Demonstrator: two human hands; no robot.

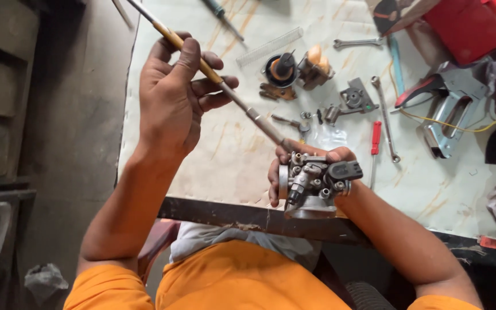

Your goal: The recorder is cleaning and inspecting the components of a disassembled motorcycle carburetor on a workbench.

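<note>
We see soft, even daylight falling on the pale bench [231, 161] beyond each grip, with faint shadows and no glare, while the floor left of the left hand [170, 100] sinks into dimness and the frame edges bend slightly and blur.

I can't see my screwdriver [213, 74] tip behind the metal carburettor body [311, 186]; above it, the handle runs off-frame.

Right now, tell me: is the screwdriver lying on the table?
No: the left hand holds the screwdriver, tip at the metal carburetor part gripped by the right hand.
</note>
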